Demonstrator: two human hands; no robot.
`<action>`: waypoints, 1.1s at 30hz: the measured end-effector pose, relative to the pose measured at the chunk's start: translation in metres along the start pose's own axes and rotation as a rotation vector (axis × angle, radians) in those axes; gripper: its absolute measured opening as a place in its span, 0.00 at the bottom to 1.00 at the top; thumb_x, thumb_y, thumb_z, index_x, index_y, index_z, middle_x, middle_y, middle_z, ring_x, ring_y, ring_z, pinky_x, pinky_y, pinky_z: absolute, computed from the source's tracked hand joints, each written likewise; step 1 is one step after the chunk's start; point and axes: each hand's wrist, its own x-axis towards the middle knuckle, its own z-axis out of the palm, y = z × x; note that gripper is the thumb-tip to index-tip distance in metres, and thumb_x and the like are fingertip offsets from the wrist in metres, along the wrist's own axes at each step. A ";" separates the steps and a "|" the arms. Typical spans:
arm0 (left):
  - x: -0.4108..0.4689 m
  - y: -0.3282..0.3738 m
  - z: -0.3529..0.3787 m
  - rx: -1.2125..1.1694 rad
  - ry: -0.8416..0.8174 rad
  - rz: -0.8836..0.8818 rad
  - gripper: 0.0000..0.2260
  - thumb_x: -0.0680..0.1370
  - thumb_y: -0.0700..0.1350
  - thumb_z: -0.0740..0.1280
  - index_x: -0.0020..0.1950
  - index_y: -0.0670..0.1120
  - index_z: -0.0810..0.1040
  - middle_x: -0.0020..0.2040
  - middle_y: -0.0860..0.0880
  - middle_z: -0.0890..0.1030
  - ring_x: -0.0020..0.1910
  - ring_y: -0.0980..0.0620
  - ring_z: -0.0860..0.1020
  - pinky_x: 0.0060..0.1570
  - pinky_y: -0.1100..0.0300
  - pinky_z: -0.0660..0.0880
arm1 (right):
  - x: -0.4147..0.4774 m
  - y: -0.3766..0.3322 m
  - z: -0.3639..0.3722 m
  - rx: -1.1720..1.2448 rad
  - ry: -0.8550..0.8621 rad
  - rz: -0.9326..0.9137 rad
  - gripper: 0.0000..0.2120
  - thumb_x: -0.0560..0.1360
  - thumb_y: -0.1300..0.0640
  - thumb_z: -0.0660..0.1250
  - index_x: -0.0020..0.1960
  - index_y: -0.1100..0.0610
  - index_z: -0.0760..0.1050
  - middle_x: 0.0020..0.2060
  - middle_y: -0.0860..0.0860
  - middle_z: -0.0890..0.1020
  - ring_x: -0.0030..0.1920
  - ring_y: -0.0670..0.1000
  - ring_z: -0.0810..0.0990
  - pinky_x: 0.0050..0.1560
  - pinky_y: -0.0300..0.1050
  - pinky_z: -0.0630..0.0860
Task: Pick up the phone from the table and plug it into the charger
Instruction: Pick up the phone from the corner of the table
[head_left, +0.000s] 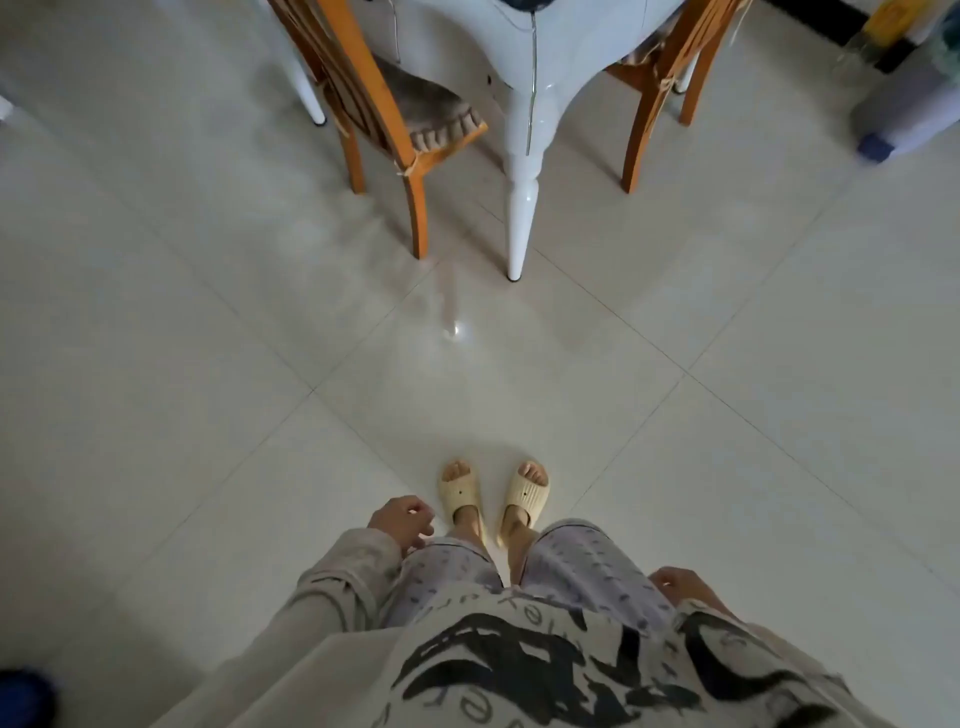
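I am looking down at a tiled floor and my own feet in cream slippers. My left hand (401, 521) hangs beside my left thigh with the fingers loosely curled and nothing in it. My right hand (680, 584) hangs at my right hip, partly hidden by my sleeve, and it also holds nothing. The white table (521, 156) stands ahead at the top of the view; only its corner and one leg show. A thin cable (533, 78) hangs down along that corner. No phone or charger shows in this view.
Two wooden chairs flank the table leg: one with a grey cushion (384, 119) on the left, another (670, 78) on the right. A pale lilac object (904, 104) lies at the far right. Open tiled floor (467, 364) stretches between me and the table.
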 end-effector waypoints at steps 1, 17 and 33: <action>0.002 0.001 0.001 -0.010 0.009 0.014 0.05 0.76 0.41 0.59 0.43 0.44 0.73 0.46 0.41 0.79 0.34 0.48 0.74 0.28 0.62 0.66 | 0.004 -0.001 -0.002 -0.010 0.000 -0.009 0.14 0.74 0.65 0.62 0.32 0.55 0.72 0.54 0.61 0.81 0.54 0.56 0.78 0.48 0.39 0.67; 0.027 -0.005 -0.016 -0.002 0.028 -0.166 0.12 0.74 0.37 0.61 0.31 0.47 0.72 0.39 0.42 0.76 0.33 0.45 0.71 0.31 0.61 0.65 | 0.035 -0.139 -0.100 0.227 0.056 -0.230 0.06 0.75 0.63 0.58 0.44 0.60 0.73 0.32 0.51 0.77 0.31 0.49 0.74 0.32 0.39 0.70; 0.107 0.226 -0.163 0.109 0.036 0.085 0.05 0.77 0.41 0.58 0.44 0.43 0.73 0.45 0.43 0.77 0.36 0.45 0.74 0.30 0.64 0.64 | 0.073 -0.199 -0.153 0.480 0.187 0.001 0.12 0.75 0.68 0.56 0.36 0.62 0.74 0.29 0.54 0.76 0.28 0.50 0.72 0.27 0.39 0.67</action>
